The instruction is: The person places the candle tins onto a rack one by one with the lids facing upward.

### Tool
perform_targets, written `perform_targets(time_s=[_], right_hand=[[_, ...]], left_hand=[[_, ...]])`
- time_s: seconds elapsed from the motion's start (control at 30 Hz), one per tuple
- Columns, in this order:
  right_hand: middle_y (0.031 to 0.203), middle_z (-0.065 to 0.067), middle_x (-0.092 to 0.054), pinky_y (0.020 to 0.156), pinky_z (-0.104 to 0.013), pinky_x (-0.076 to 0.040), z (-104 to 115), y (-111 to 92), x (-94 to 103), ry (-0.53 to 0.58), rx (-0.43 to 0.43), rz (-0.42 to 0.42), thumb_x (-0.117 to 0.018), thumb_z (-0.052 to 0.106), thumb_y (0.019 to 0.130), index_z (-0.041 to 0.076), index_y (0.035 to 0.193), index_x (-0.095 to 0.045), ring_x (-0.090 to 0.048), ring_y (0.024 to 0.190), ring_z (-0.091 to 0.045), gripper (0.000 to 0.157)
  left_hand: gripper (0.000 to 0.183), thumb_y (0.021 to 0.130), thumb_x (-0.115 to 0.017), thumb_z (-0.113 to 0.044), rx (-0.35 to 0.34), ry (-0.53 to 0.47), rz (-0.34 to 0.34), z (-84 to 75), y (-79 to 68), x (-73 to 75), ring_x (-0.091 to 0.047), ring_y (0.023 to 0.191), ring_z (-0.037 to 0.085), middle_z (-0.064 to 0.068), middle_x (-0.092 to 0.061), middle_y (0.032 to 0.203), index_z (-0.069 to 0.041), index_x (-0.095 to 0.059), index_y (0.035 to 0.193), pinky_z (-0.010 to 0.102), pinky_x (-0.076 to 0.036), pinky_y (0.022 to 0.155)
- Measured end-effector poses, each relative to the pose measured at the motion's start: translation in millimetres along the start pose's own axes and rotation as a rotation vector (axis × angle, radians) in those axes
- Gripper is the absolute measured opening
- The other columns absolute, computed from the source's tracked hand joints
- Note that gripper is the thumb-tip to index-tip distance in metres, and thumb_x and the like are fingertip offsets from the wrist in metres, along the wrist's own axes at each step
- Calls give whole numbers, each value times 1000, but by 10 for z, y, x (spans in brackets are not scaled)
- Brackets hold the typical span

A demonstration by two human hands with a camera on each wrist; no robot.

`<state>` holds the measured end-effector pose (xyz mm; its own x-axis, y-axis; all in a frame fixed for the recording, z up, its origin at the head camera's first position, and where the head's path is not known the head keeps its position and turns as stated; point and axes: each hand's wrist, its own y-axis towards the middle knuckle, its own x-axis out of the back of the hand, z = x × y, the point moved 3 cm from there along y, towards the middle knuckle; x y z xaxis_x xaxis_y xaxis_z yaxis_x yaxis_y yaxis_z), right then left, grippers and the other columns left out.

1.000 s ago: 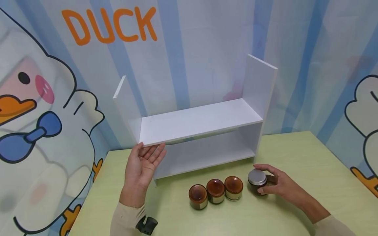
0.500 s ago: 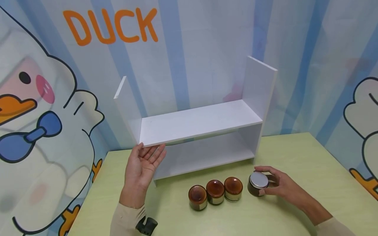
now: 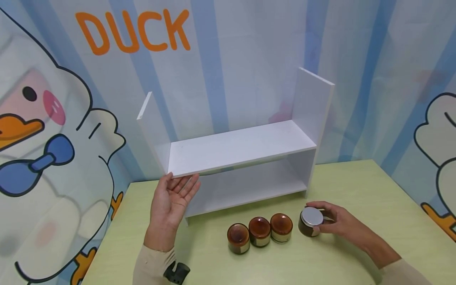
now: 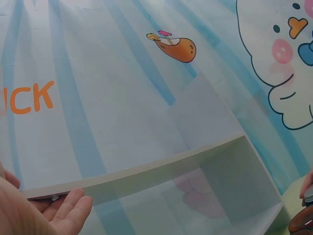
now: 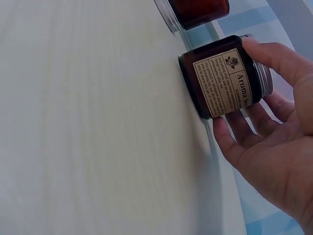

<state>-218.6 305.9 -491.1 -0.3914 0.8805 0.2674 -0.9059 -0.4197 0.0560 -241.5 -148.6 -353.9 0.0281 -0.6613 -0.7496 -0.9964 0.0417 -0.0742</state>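
Observation:
My right hand (image 3: 333,219) holds a dark glass candle jar (image 5: 210,81), thumb on one side and fingers on the other. It stands upright on the table, silver lid (image 3: 312,216) up, with a printed "Aroma" label. Three amber jars (image 3: 238,237), (image 3: 259,231), (image 3: 281,227) stand upside down in a row to its left, glass bases up. My left hand (image 3: 172,202), palm up, grips the left front corner of the white two-tier shelf (image 3: 242,148). Its fingers (image 4: 68,210) lie under the upper board, its thumb at the board's edge.
The shelf stands behind the jars, with two tall side panels (image 3: 313,107) rising above its upper board. A pale green table (image 3: 356,190) carries everything. Behind hangs a blue-striped curtain (image 3: 249,59) with duck pictures and orange lettering.
The right hand and the lidded jar have shifted slightly right and toward me, and the jar's label side shows more. The left hand, shelf and amber jars have stayed in place.

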Motion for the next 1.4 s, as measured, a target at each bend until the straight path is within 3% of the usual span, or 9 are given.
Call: perform_targets(time_s=[0.23,0.7,1.4], right_hand=[[136,-5,-58,93,-24,-55,-26,-1,19,-1,-3,24,-73,5,93,-2,148,-44,-60,120,-5,62],[134,-18,-58,91,-25,-55,-15,22,33,-16,-19,22,-74,7,93,1,146,-47,-64,116,-15,60],[134,-16,-58,93,-25,-54,-54,29,36,-7,-28,18,-74,6,93,2,146,-47,-63,117,-14,59]], left_hand=[[44,112,-36,-32,16,-8,-30,7,12,8,-65,121,29,12,-59,124,-4,-39,147,44,-49,110],[43,111,-40,-32,-7,5,11,-1,1,-2,-66,119,29,13,-59,125,-3,-42,144,43,-50,110],[46,112,-34,-33,20,-4,-36,-1,25,-8,-64,123,29,12,-56,129,-6,-37,149,44,-48,111]])
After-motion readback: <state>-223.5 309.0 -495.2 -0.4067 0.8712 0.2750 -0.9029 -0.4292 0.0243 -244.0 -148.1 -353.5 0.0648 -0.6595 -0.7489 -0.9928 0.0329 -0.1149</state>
